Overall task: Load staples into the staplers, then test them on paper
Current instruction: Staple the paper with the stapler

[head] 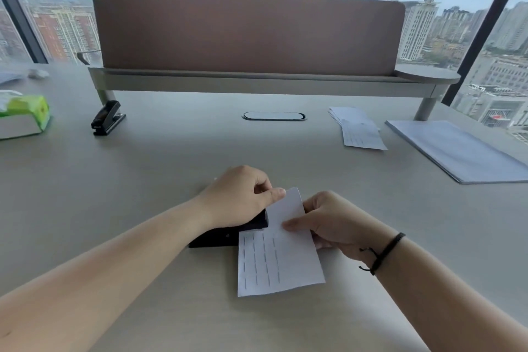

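Note:
A black stapler [225,233] lies on the desk near me, mostly covered by my left hand [243,197], which rests on top of it with the thumb touching the paper's upper edge. My right hand [328,223] pinches a small white paper slip [278,257] by its right side. The slip's left edge sits in the stapler's mouth. Several rows of staples mark the slip's lower left part. A second black stapler [107,118] stands far left, by the divider's leg.
A stack of stapled slips [358,130] and a larger pile of white sheets [460,148] lie at the right. A green tissue pack [24,114] sits at the far left. A brown divider [248,34] on a shelf spans the back; a cable grommet [273,116] is mid-desk.

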`<act>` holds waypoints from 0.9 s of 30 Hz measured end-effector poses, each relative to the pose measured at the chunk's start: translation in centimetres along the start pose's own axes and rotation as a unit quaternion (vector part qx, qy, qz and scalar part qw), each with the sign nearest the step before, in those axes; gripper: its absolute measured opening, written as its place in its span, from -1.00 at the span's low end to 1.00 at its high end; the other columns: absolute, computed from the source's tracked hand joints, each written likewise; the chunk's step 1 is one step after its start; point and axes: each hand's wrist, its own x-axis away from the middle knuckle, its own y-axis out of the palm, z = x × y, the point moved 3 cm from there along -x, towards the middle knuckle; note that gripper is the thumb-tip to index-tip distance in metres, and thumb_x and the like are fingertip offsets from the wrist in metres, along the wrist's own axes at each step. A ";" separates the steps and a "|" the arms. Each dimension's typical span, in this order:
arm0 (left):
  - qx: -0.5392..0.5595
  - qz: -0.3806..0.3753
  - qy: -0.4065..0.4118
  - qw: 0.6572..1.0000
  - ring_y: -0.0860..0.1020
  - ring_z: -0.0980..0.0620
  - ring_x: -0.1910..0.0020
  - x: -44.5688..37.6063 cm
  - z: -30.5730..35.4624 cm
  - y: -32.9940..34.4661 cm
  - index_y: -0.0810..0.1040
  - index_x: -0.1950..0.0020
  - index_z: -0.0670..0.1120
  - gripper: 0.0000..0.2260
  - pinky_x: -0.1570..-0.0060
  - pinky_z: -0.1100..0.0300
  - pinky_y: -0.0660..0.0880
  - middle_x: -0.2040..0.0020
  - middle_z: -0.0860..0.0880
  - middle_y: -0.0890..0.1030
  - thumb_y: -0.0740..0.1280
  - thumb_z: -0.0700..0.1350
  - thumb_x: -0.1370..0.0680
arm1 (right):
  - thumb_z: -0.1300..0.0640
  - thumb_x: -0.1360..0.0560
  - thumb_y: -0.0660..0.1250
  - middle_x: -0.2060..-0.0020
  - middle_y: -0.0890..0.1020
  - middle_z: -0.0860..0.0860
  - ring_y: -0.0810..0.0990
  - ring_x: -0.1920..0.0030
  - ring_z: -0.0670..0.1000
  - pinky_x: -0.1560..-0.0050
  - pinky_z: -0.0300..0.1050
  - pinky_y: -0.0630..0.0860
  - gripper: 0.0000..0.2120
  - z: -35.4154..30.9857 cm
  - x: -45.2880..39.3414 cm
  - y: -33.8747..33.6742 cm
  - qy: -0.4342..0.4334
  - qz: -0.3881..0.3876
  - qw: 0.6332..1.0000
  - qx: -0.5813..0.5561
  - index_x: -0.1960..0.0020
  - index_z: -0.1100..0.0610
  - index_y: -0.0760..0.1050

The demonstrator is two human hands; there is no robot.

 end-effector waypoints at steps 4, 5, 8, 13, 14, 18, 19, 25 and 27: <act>-0.002 0.006 -0.009 1.000 0.40 0.21 0.50 0.0 -0.3 0.3 0.58 0.27 -0.06 -0.65 0.31 0.19 0.31 0.47 0.09 0.48 0.33 0.19 -0.54 | 0.31 -0.47 0.43 0.20 0.76 0.12 0.75 0.29 0.02 0.37 -0.25 0.60 -0.90 -0.1 -0.1 0.3 -0.011 0.020 1.000 -0.005 0.03 0.29 0.69; -0.002 0.005 -0.010 1.000 0.40 0.22 0.51 -0.1 -0.3 0.2 0.58 0.26 -0.06 -0.64 0.32 0.19 0.31 0.48 0.09 0.47 0.32 0.18 -0.55 | 0.30 -0.47 0.44 0.22 0.76 0.12 0.73 0.33 0.01 0.40 -0.27 0.57 -0.90 -0.2 -0.1 0.3 -0.010 0.025 1.000 -0.005 0.05 0.28 0.69; 0.000 0.000 -0.009 1.000 0.39 0.23 0.53 -0.1 -0.1 0.3 0.59 0.23 -0.10 -0.65 0.37 0.22 0.30 0.50 0.09 0.44 0.31 0.14 -0.57 | 0.29 -0.46 0.46 0.17 0.76 0.15 0.74 0.29 0.03 0.36 -0.23 0.59 -0.89 -0.3 -0.3 0.4 -0.010 0.033 0.999 -0.001 0.03 0.28 0.69; 0.015 -0.014 -0.015 1.000 0.38 0.21 0.52 -0.1 -0.1 0.6 0.58 0.18 -0.10 -0.71 0.38 0.22 0.27 0.49 0.10 0.42 0.29 0.07 -0.60 | 0.28 -0.42 0.50 0.12 0.76 0.18 0.76 0.18 0.10 0.19 -0.10 0.68 -0.85 -0.6 -0.6 1.0 -0.019 0.038 0.999 0.020 0.02 0.29 0.67; 0.015 -0.018 -0.016 1.000 0.37 0.20 0.51 -0.1 -0.1 0.6 0.58 0.17 -0.10 -0.72 0.37 0.22 0.28 0.48 0.10 0.42 0.29 0.06 -0.60 | 0.27 -0.42 0.51 0.14 0.76 0.17 0.75 0.21 0.08 0.23 -0.13 0.67 -0.85 -0.6 -0.7 1.1 -0.021 0.039 0.999 0.023 0.02 0.29 0.67; 0.000 -0.029 -0.013 0.999 0.39 0.25 0.51 0.1 0.2 0.7 0.54 0.14 -0.10 -0.77 0.37 0.25 0.26 0.50 0.13 0.38 0.26 0.00 -0.62 | 0.28 -0.41 0.52 0.17 0.76 0.18 0.74 0.25 0.05 0.26 -0.15 0.67 -0.85 -0.7 -0.8 1.4 -0.022 0.041 0.999 0.023 0.04 0.30 0.66; -0.004 -0.032 -0.012 0.999 0.40 0.25 0.50 0.1 0.3 0.7 0.52 0.13 -0.08 -0.80 0.36 0.26 0.26 0.50 0.13 0.37 0.26 -0.01 -0.63 | 0.28 -0.41 0.52 0.16 0.76 0.19 0.74 0.25 0.05 0.27 -0.15 0.67 -0.86 -0.8 -0.8 1.5 -0.024 0.042 0.999 0.026 0.05 0.30 0.66; -0.001 -0.032 -0.011 0.999 0.40 0.18 0.41 0.1 0.2 0.8 0.50 0.09 -0.05 -0.85 0.32 0.27 0.30 0.44 0.10 0.46 0.22 -0.06 -0.64 | 0.30 -0.42 0.50 0.35 0.71 0.07 0.68 0.44 -0.07 0.45 -0.31 0.53 -0.92 -0.9 -0.5 1.5 -0.031 0.042 0.998 0.031 0.09 0.29 0.67; 0.002 -0.030 -0.012 0.999 0.40 0.19 0.44 0.1 0.1 0.7 0.50 0.09 -0.05 -0.85 0.35 0.30 0.28 0.44 0.09 0.46 0.23 -0.06 -0.64 | 0.30 -0.42 0.51 0.35 0.72 0.06 0.69 0.42 -0.06 0.43 -0.30 0.55 -0.89 -0.8 -0.4 1.4 -0.031 0.041 0.998 0.031 0.06 0.29 0.67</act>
